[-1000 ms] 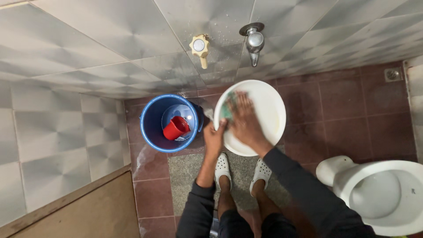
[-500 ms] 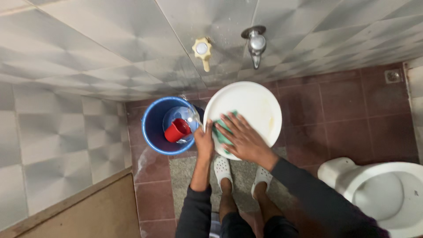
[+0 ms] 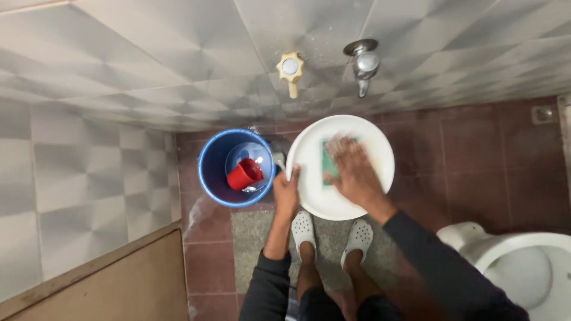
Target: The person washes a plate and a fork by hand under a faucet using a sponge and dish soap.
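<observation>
White basin (image 3: 369, 145) gripped by left hand (image 3: 286, 193), right hand (image 3: 354, 172) pressing sponge (image 3: 328, 163).

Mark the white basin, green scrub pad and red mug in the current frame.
white basin (image 3: 375, 148), head view, bare inner surface near the right rim.
green scrub pad (image 3: 327, 163), head view, exposed left edge beside the right hand.
red mug (image 3: 244, 175), head view, middle of its body, inside the blue bucket.
</observation>
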